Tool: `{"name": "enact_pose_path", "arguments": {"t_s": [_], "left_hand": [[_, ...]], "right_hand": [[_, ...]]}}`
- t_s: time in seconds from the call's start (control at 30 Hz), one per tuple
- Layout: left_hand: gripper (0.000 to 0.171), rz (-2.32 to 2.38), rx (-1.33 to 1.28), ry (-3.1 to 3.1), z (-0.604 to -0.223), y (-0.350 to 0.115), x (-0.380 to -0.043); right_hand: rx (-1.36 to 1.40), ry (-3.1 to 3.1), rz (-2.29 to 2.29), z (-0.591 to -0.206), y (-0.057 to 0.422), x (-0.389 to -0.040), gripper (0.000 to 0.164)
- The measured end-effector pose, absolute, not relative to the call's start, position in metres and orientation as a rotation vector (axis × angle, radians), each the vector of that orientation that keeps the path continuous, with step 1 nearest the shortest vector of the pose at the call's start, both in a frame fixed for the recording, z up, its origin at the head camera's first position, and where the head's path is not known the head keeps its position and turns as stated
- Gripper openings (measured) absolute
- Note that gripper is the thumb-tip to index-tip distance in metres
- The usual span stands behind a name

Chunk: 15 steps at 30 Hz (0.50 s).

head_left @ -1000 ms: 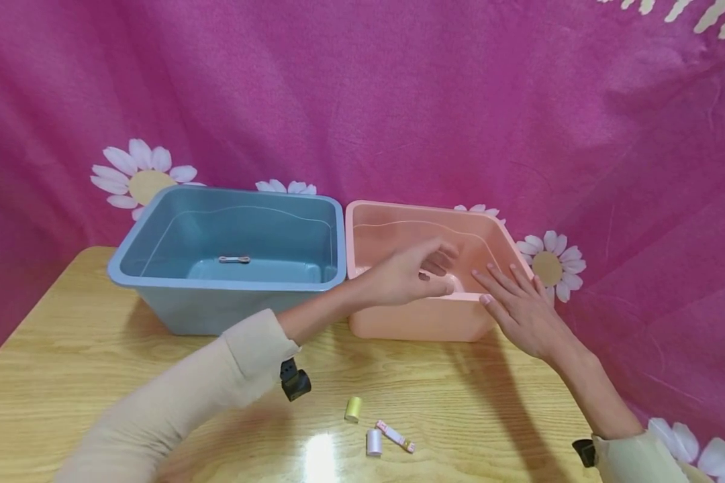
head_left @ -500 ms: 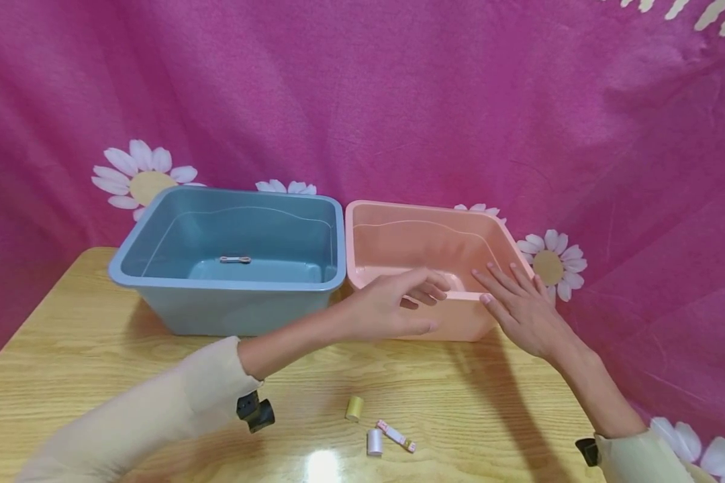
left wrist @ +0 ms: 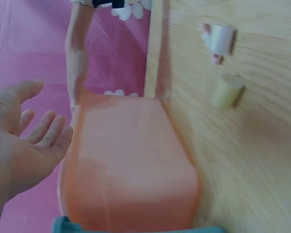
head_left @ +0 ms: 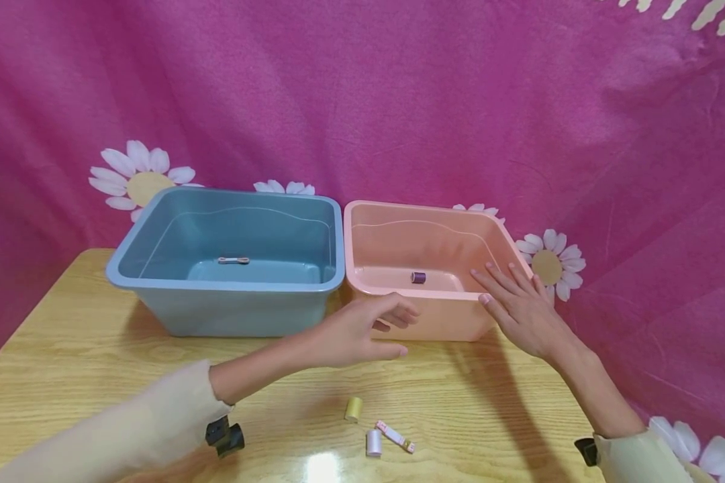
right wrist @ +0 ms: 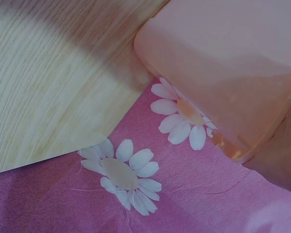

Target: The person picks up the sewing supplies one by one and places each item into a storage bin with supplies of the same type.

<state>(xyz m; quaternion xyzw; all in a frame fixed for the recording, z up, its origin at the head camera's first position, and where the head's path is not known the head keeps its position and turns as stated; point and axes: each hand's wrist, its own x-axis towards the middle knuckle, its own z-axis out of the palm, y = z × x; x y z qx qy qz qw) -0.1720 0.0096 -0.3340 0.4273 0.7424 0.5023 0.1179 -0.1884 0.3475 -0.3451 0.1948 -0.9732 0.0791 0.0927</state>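
Observation:
In the head view a dark purple thread spool lies on the floor of the pink bin. My left hand hovers before that bin's front wall, fingers loosely bent around nothing; the left wrist view shows the palm bare. My right hand rests with straight, spread fingers on the pink bin's right front corner. On the table nearer me lie a yellow thread spool, a white thread spool and a small folded pink-and-white strip, perhaps a measuring tape.
A blue bin stands left of the pink one, their rims almost touching. Inside it is a small pale bundle with orange-brown ends. Behind the wooden table hangs a magenta cloth with daisies.
My left hand has drawn back out of the pink bin, toward me and to the left. The purple thread spool has come into sight on the bin's floor. My right hand has stayed put.

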Motion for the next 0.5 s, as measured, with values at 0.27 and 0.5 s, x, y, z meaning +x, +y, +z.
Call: {"name": "enact_pose_path", "arguments": {"t_s": [0.27,0.5], "left_hand": [[0.046,1.441,1.147,2.201,-0.360,-0.002,-0.168],[0.046,1.340,1.109,2.271,-0.380,-0.011,-0.164]], "right_hand": [[0.586,-2.884,0.227,-0.345,0.347,-0.188,0.049],[0.584,-2.872,0.220,-0.345,0.346,-0.188,0.049]]}}
